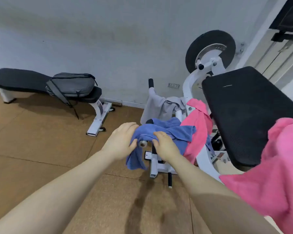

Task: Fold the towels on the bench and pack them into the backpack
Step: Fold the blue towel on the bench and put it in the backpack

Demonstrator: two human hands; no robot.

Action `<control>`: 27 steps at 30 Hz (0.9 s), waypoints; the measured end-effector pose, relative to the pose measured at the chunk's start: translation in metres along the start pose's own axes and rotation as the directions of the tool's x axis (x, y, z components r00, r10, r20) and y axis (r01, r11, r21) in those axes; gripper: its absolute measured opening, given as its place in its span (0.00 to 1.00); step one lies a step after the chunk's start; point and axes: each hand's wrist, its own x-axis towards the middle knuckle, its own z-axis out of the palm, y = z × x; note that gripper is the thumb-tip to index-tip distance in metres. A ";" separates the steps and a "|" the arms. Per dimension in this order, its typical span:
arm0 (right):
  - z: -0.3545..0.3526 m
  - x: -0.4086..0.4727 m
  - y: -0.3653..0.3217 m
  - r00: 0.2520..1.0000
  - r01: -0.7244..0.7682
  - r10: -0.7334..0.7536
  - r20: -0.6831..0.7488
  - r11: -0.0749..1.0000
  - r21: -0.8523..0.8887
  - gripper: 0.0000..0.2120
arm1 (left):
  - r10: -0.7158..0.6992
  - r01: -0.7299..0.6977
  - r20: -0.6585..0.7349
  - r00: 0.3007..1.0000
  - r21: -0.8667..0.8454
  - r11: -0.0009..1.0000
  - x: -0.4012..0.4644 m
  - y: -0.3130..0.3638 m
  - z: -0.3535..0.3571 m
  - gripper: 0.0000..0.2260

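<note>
Both hands, left hand (pixel 121 141) and right hand (pixel 164 144), grasp the blue towel (pixel 167 130) draped over the machine's bar end (pixel 143 143). Best to lift it straight off that peg, clear of the pink towel (pixel 199 125) at right, before folding.

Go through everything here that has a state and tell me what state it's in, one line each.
Blue towel: unfolded, draped over the machine bar, gripped by both hands.
Left hand: gripping the blue towel.
Right hand: gripping the blue towel.
Pink towel: unfolded, hanging on the machine frame.
Grey towel: unfolded, draped over a handle.
Backpack: lying on the far bench, looks zipped.
</note>
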 end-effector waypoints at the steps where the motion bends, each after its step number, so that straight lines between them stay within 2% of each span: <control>1: 0.002 0.010 0.004 1.000 -0.002 0.002 0.016 1.000 0.014 0.20 | -0.034 0.034 0.017 0.999 -0.002 0.999 0.001 -0.002 0.003 0.24; 6: 0.015 0.040 0.019 0.994 0.023 -0.025 0.102 1.000 0.014 0.23 | -0.148 0.148 0.040 0.988 -0.015 0.989 0.010 -0.012 0.018 0.29; 11: 0.016 0.057 0.033 0.990 0.069 -0.058 0.125 0.994 -0.079 0.24 | -0.227 0.230 0.048 0.973 -0.079 0.970 0.029 -0.009 0.034 0.27; 16: 0.011 0.055 0.036 0.995 0.101 -0.100 -0.030 0.995 0.013 0.15 | -0.177 0.196 0.134 0.975 -0.142 0.970 0.035 -0.008 0.048 0.26; 19: -0.010 0.060 0.019 0.968 0.231 -0.215 -0.127 0.964 0.128 0.11 | -0.106 0.108 0.021 0.994 -0.246 0.963 0.049 -0.005 0.039 0.24; 21: -0.029 0.062 -0.004 0.947 0.316 -0.285 -0.148 0.911 0.267 0.08 | -0.167 0.112 -0.119 0.979 -0.374 0.921 0.056 -0.003 0.022 0.20; 24: -0.055 0.063 -0.048 0.909 0.417 -0.382 -0.167 0.825 0.382 0.04 | -0.275 0.075 -0.288 0.917 -0.553 0.830 0.056 -0.013 -0.019 0.12; 27: -0.067 0.064 -0.098 0.892 0.444 -0.408 -0.194 0.712 0.544 0.06 | -0.306 0.028 -0.293 0.906 -0.680 0.733 0.042 -0.037 -0.064 0.09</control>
